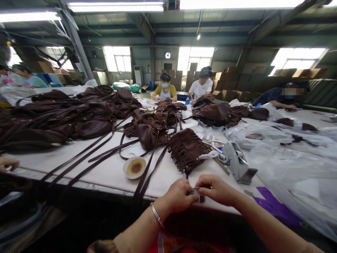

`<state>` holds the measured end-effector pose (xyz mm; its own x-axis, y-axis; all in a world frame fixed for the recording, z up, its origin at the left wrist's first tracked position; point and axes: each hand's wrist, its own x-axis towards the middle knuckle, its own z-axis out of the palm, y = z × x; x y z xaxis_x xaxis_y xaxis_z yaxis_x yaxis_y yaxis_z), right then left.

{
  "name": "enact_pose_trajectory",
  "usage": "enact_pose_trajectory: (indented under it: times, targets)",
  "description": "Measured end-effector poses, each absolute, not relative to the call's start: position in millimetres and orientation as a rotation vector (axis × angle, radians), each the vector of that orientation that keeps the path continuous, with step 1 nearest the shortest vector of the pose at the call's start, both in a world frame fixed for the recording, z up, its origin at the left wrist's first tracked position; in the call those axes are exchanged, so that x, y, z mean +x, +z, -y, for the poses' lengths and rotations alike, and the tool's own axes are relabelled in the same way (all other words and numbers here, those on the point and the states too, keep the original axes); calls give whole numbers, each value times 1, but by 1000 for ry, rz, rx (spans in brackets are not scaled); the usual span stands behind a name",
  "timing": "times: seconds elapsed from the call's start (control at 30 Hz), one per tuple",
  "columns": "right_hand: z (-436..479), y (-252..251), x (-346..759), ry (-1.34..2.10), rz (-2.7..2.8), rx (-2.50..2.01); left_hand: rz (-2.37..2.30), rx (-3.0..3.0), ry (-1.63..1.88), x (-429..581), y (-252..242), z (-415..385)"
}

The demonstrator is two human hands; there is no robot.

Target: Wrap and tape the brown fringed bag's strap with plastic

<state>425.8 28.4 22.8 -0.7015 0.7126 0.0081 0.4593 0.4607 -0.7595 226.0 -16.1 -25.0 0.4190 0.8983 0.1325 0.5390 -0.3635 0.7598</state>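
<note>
At the table's near edge, my left hand (179, 195) and my right hand (215, 188) meet with fingers pinched together. Between them is a small flat grey-and-dark piece (197, 195), mostly covered by the fingers; its kind is unclear. Just beyond lies a dark brown fringed bag (186, 149), its lower end close to my fingertips. A white object like a wrapped tag (209, 155) rests against the bag's right side. To the left stands a white bowl (127, 170) with a brown stain or residue inside. Long brown straps (152, 170) run past it over the table edge.
Brown bags (86, 123) are heaped at the left, with more (218, 112) further back. At the right stand a grey tape dispenser (238, 163), a purple sheet (276, 207) and clear plastic bags (292, 175). Co-workers (201, 84) sit across the table; another person's hand (9, 164) shows at left.
</note>
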Motion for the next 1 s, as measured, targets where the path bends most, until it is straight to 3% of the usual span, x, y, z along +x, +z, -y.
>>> enact_pose_trajectory:
  times: [0.13,0.33,0.4,0.73,1.0]
  targets:
    - [-28,19,421,819,2525,-952,-1225,2048,701,228,-24,16]
    - [-20,-1,419,-21,2728,-755,-1302,2060,704,232,-27,11]
    - [-15,0,421,-96,2788,-664,-1303,2061,700,231,-28,11]
    - [-19,26,430,887,2539,-854,-1256,2056,701,234,-21,16]
    - [-22,16,422,923,2564,-1023,-1288,2071,718,232,-24,18]
